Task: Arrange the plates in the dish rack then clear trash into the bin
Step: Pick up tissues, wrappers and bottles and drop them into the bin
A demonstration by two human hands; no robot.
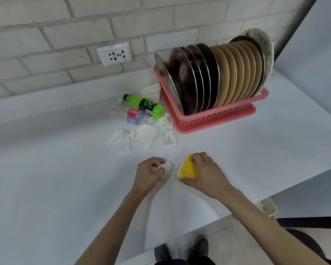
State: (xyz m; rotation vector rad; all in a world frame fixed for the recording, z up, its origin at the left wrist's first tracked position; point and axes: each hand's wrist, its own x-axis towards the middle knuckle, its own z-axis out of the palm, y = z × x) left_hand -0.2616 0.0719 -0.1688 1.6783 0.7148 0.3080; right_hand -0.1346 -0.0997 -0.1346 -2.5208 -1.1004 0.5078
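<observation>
Now, at a white counter [65, 188]: L hand [150, 175] pinches a crumpled tissue [166, 166], fingers [158, 161] curled tight round it. Just beside it, R hand [206, 175] grips a squashed yellow cup [188, 169], thumb along the near edge & fingers over the top. Can't tell if either piece touches the counter.

Beyond the fingers lies more trash: a folded napkin [143, 135] w/ a tissue wad [120, 139] to its left & smaller wads [168, 137] to its right. Farther out, a clear bottle [134, 115] & a green bottle [145, 106] lie on their sides, touching.

Beyond & right of the R fingers sits a pink dish rack [214, 119], packed w/ plates [218, 77] standing on edge: steel ones at the left end, tan ones next, one patterned white plate last.

Back of the R fingers, past the counter's near edge by the forearm, a cream bin [269, 207] shows its rim w/ paper inside.
</observation>
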